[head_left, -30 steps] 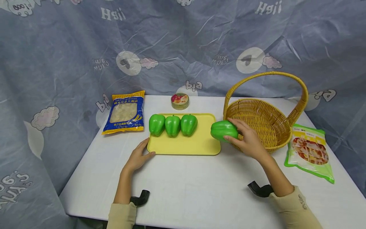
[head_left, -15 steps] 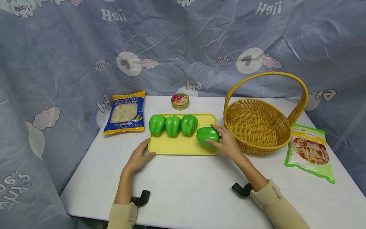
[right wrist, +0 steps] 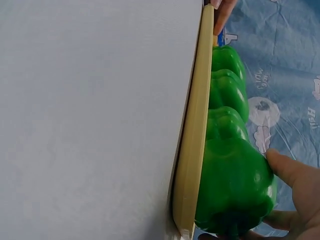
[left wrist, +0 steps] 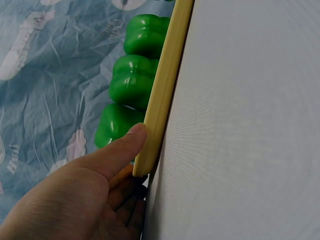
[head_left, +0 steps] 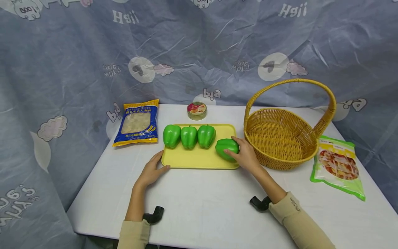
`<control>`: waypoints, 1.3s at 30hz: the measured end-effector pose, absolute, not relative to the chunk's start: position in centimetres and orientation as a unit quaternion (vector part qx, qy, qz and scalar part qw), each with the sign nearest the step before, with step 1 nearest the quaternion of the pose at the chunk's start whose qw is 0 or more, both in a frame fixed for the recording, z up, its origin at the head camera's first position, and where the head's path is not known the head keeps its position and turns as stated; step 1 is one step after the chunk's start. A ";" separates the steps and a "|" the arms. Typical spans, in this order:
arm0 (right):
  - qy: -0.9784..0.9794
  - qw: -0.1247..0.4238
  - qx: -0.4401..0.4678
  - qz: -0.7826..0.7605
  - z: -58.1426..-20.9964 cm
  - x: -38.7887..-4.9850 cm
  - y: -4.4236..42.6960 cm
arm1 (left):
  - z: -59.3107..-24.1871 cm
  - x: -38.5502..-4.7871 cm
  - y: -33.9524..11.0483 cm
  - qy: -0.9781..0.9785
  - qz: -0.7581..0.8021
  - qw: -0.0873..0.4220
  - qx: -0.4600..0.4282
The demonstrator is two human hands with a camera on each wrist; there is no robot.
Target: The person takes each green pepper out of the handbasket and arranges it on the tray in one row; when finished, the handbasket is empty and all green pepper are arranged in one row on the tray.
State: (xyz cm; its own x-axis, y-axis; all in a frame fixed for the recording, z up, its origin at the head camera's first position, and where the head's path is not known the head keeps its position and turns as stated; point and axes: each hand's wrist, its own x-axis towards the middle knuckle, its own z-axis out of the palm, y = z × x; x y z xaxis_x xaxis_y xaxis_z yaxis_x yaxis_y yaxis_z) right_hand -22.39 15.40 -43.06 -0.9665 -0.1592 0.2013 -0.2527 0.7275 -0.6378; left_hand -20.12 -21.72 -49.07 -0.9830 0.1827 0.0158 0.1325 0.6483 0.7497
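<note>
On the yellow tray (head_left: 186, 159) three green bell peppers stand in a row toward the left: a left pepper (head_left: 171, 136), a middle pepper (head_left: 188, 137) and a right one (head_left: 206, 136). A fourth bell pepper (head_left: 226, 148) lies on its side at the tray's right end. My right hand (head_left: 247, 155) holds this pepper, thumb on the near side and fingers over the far side; the right wrist view shows it resting against the tray. My left hand (head_left: 151, 171) grips the tray's near left corner, its thumb (left wrist: 135, 137) on the front rim and the other fingers partly hidden.
A wicker basket (head_left: 281, 162) with a tall handle stands close right of the tray. Beside it lies a green-and-white food bag (head_left: 339, 164). A blue pasta bag (head_left: 136, 122) lies at the back left, and a round tin (head_left: 197, 111) sits behind the tray.
My right hand has moved left from the basket's near edge, bringing the fourth pepper onto the tray's right end. In the last half second it barely moved. My left hand has stayed put.
</note>
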 end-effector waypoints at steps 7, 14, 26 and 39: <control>-0.932 0.042 0.128 0.336 -43.0 -22.0 15.9 | -49.0 -20.1 -21.7 0.909 0.408 0.032 0.084; -0.932 0.038 0.139 0.334 -43.1 -21.3 15.9 | -48.9 -20.1 -21.6 0.909 0.407 0.040 0.075; -0.921 0.074 0.115 0.364 -44.0 -21.1 15.2 | -48.9 -20.1 -21.6 0.908 0.409 0.042 0.076; -0.920 0.115 0.057 0.371 -44.8 -22.2 13.0 | -49.0 -20.2 -21.7 0.909 0.408 0.041 0.077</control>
